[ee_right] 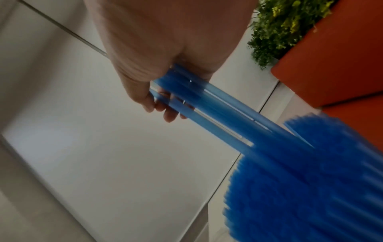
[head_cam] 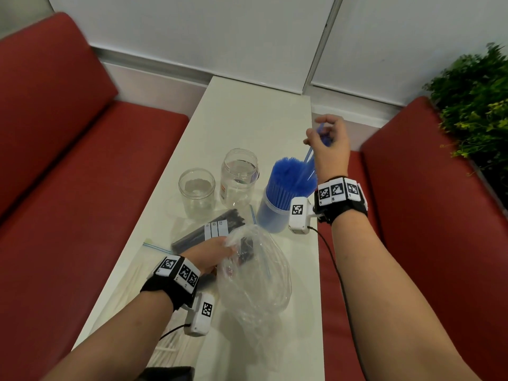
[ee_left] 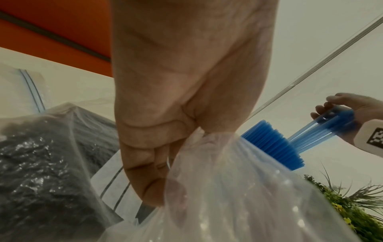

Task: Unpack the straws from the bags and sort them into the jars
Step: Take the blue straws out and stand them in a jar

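Now the right hand (head_cam: 328, 144) has its fingers curled round a few thin translucent blue straws (ee_right: 199, 99), raised over the jar of blue straws (head_cam: 286, 193) on the right side of the white table (head_cam: 247, 119). Nearer, the left hand (head_cam: 213, 253) pinches the crinkled clear plastic bag (head_cam: 258, 276). Two smooth, empty clear jars (head_cam: 196, 192) stand left of the blue one, with a bag of black straws (head_cam: 209, 231) lying just near of them.

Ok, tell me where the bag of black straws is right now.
In the head view the bag of black straws lies flat on the white table, just in front of the two empty jars and beyond the left hand.
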Tool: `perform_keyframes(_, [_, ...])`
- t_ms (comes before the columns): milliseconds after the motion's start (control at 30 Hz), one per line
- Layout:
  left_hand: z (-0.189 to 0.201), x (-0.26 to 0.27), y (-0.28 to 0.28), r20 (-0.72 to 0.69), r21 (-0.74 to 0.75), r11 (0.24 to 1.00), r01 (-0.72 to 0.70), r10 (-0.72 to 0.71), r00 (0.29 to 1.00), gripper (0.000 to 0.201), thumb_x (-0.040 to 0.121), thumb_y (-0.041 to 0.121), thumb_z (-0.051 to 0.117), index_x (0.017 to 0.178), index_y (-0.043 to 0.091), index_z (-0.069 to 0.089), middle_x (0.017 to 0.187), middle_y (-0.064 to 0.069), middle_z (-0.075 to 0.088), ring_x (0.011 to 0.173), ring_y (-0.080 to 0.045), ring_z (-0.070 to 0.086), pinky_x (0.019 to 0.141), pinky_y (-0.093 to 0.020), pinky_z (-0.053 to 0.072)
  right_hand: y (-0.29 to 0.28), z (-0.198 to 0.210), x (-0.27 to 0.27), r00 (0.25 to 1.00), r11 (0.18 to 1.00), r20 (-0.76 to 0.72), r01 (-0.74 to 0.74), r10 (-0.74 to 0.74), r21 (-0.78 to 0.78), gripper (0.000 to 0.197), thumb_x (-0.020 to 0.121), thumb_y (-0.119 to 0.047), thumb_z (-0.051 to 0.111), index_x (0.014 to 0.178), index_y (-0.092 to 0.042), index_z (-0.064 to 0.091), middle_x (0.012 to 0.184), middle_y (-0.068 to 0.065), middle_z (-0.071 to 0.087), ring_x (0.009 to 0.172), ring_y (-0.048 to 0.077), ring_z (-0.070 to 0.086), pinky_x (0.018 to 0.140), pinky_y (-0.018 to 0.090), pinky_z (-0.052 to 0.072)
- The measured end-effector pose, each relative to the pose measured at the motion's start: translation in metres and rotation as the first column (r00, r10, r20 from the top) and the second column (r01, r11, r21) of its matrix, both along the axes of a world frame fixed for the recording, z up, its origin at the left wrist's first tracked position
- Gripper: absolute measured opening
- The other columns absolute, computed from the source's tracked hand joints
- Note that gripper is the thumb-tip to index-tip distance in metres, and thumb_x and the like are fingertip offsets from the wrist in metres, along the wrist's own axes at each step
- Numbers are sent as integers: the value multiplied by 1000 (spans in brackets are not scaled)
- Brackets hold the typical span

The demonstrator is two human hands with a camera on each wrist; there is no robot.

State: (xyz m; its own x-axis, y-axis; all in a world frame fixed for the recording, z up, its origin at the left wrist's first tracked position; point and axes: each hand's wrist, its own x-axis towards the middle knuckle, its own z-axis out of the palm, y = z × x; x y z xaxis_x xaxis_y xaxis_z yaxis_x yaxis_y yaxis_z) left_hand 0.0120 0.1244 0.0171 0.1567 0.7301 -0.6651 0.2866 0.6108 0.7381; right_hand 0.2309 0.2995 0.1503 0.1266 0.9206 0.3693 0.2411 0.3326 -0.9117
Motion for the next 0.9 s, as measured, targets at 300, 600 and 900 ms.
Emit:
perform_keyframes(300, [-4, -1, 2, 47, -13, 999, -30, 30, 998, 19, 104, 23, 55, 113, 12, 67, 102, -17, 73, 86, -29, 68, 90, -52, 56, -24, -50, -1, 825, 958, 534, -32, 187, -286, 48, 103, -35, 53, 147, -16, 49, 157, 7, 41, 148, 25, 32, 122, 35, 22])
perform_keyframes(600, [-5, 2, 0, 69, -62, 997, -57, 61, 996, 19, 104, 16, 53, 116, 11, 65, 99, -16, 71, 86, -30, 67, 84, -44, 54, -26, -59, -18, 369, 935, 899, 162, 238, -315, 80, 101, -65, 18, 161, -17, -2, 169, 3, -7, 155, 30, -11, 124, 54, -6])
perform_keyframes(900, [-4, -4, -6, 56, -57, 994, -97, 100, 993, 20, 104, 21, 55, 118, 12, 66, 105, -18, 73, 85, -27, 70, 77, -38, 58, -18, -68, -7, 543, 897, 817, 241, 191, -370, 85, 101, -64, 25, 160, -6, 1, 169, 9, 0, 155, 29, -7, 125, 46, -3])
